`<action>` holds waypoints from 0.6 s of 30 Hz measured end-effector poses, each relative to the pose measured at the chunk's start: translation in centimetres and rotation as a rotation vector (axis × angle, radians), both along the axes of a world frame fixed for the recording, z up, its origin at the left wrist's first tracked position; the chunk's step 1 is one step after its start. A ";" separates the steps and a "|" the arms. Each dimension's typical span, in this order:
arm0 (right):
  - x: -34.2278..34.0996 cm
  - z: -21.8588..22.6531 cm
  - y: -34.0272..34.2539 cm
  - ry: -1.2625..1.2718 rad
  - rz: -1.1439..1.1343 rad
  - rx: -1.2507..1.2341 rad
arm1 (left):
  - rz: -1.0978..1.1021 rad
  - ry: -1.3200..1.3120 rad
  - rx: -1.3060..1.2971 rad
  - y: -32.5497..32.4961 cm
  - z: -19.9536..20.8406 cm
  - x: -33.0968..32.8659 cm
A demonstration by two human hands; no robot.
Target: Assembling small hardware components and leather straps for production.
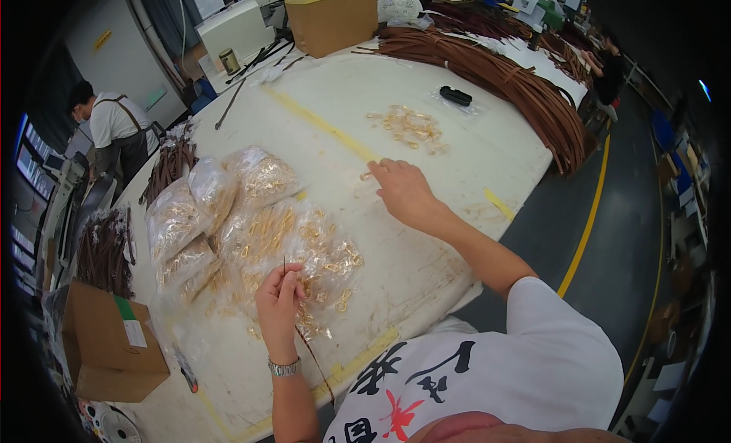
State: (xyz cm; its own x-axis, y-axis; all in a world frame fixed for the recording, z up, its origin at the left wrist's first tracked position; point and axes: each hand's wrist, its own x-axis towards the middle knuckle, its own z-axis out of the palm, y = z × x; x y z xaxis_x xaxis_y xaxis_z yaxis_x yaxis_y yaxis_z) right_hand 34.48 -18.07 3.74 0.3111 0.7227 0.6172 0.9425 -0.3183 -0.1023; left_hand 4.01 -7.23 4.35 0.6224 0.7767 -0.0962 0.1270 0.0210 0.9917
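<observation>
**Dark strip (285,263) pinched in my left fingers (288,284)**

On the pale worktop (434,252), clear bags (263,175) of gold clasps lie ahead and left of my left fingers, which are closed on the strip, its tip poking up above them. Loose gold clasps (411,125) lie beyond my right fingers (388,170); these curl down beside a small piece (365,175), grip unclear.

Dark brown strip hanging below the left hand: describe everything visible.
The strip is thin, narrow and dark brown, its material unclear. It slants across the pale tabletop toward the near edge, right of the wristwatch. A short dark tip rises from the pinching left hand, which hides any join between them.
</observation>
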 end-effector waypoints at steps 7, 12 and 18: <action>-8.4 14.2 -5.5 0.191 0.745 0.100 | 0.018 -0.052 -0.044 0.7 -0.5 0.7; -13.4 20.2 -6.8 -0.044 0.990 0.325 | 0.038 -0.089 -0.091 0.8 -0.2 0.0; -13.7 21.3 -7.1 -0.269 1.011 0.625 | 0.017 -0.058 -0.075 0.9 -0.7 -0.3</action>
State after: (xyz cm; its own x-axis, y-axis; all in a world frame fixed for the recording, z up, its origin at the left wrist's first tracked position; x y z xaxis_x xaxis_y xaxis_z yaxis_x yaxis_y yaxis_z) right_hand 20.74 -25.17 24.99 -0.4114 0.1200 0.9035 0.7517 0.6052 0.2619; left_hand 3.69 -6.31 3.61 0.6155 0.7793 -0.1180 0.0679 0.0967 0.9930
